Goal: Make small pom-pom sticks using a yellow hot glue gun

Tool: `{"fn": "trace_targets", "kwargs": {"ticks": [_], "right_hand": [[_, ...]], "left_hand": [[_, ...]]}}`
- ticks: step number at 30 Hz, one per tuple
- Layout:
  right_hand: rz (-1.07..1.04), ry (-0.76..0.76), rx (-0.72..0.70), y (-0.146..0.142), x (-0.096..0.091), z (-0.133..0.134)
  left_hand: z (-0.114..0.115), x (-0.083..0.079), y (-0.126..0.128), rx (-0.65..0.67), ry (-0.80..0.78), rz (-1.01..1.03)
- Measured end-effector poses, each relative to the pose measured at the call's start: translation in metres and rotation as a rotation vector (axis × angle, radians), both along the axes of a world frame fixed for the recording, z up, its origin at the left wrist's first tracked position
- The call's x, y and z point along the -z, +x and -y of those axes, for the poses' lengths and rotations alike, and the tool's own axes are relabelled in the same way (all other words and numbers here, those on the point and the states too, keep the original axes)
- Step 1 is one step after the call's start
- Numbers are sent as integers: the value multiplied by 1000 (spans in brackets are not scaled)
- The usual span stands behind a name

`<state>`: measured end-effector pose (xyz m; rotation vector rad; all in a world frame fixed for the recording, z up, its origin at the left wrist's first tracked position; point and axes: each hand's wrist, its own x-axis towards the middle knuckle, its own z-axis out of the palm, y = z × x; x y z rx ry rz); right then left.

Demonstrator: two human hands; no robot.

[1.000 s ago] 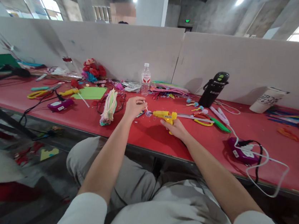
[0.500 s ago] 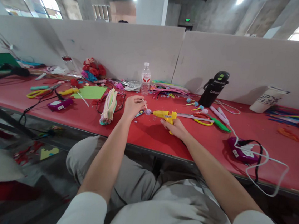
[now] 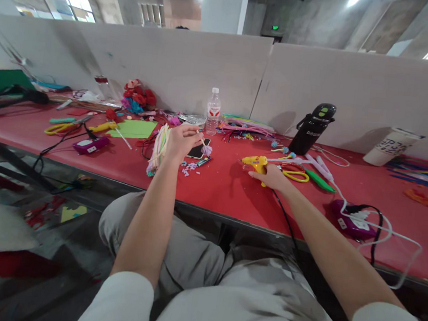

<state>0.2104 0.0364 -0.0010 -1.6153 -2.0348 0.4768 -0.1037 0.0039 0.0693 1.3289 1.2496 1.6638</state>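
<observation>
Left hand [image 3: 182,141]: fingers pinched together on a pale stem [image 3: 200,138]; a purple bloom [image 3: 206,150] at the stem's end, above the table [image 3: 226,193], between its near and far edges.

Right hand [image 3: 272,177]: curled about the grip of a yellow glue gun [image 3: 255,162], nozzle toward the left hand, tip apart from the bloom; whether the gun rests on the surface cannot be told.

Step in hand, as judged: gluing the bloom, gun drawn clear of it. Next move, as judged: calls for a steady pinch, fingers off any hot glue, and a look at the joint; more glue would need the tip brought to the bloom.

Beside the bloom: phone [image 3: 195,152], knife or pen [image 3: 203,162], purple scraps [image 3: 189,167].

Farther out: scissors [image 3: 297,176], right of the gun; bottle [image 3: 213,111] and flask [image 3: 312,130], toward the far edge.
</observation>
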Motion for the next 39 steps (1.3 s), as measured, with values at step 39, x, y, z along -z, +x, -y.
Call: {"fn": "trace_targets", "kwargs": {"ticks": [39], "right_hand": [[-403,-3,-377,-213,17,27]], "left_hand": [[-3,-1,-5,-34,26,44]]}}
